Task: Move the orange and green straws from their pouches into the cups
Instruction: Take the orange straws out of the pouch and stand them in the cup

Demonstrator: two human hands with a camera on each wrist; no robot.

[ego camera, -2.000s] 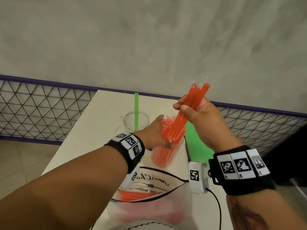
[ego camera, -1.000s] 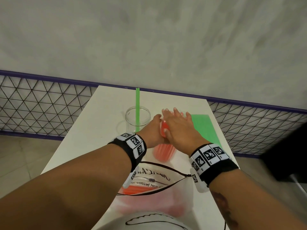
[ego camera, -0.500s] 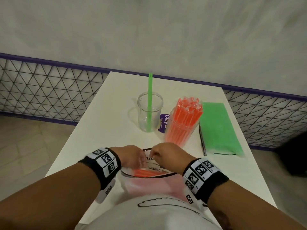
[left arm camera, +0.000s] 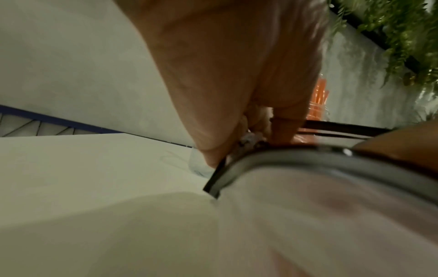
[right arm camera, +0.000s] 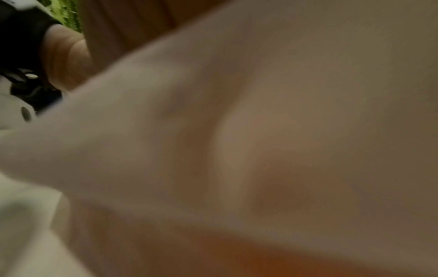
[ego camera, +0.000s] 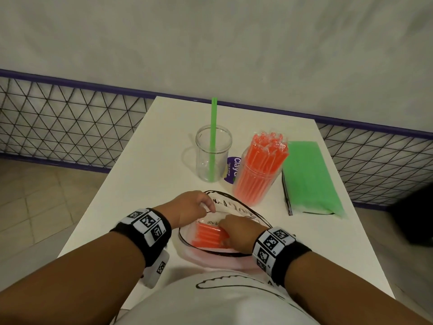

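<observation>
Dim, even indoor light; the head view is sharp with bowed edges, both wrist views heavily blurred.

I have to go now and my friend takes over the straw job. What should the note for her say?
Left hand: pinches the rim of the orange-straw pouch and holds its mouth open.
Right hand: reached into that pouch, on the orange straws lying inside; whether it grips any cannot be seen.
Right cup: packed with upright orange straws.
Left cup: holds one green straw.
Green-straw pouch: lies flat at the table's right side, full of straws.
Done: most orange straws and one green are in the cups.
Left: the last orange straws, then the green pouch.
</observation>
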